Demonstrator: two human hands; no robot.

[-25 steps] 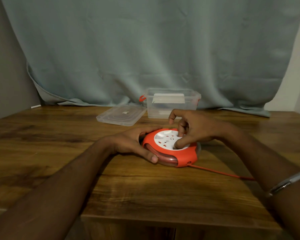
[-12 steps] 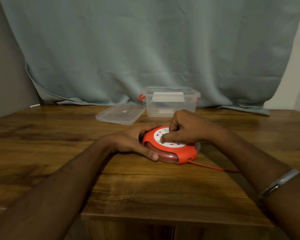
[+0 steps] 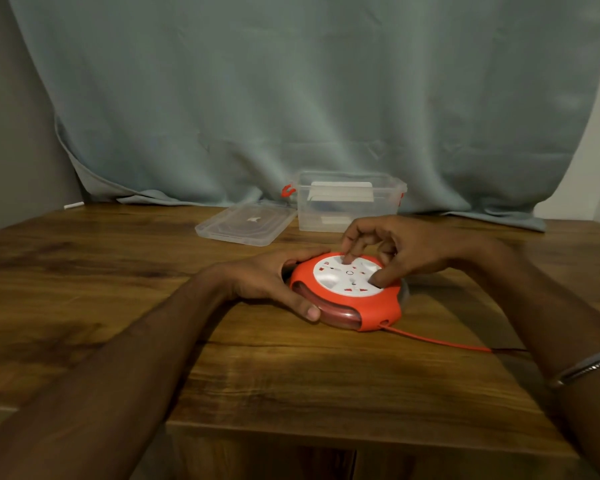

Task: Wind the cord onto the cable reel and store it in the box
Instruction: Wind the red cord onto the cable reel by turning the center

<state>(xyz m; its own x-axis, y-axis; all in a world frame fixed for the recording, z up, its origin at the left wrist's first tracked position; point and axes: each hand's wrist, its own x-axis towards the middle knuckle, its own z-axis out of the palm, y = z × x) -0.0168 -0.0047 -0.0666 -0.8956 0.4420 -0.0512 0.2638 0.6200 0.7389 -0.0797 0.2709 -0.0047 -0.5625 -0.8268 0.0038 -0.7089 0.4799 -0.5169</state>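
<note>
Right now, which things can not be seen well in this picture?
- Head view: the cord runs under the right forearm; its far end is hidden.
- The right hand covers part of the cable reel, and the socket marks are too small.
- The box contents blur behind its cloudy wall.

Red cable reel (image 3: 347, 303) flat on table, red cord (image 3: 437, 342) trailing right, clear box (image 3: 350, 202) open behind

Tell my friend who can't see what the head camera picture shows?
Two hands work an orange cable reel on a wooden table: the left hand grips its side, the right hand fingers its white top. An orange cord trails right; a clear box and lid sit behind.
</note>
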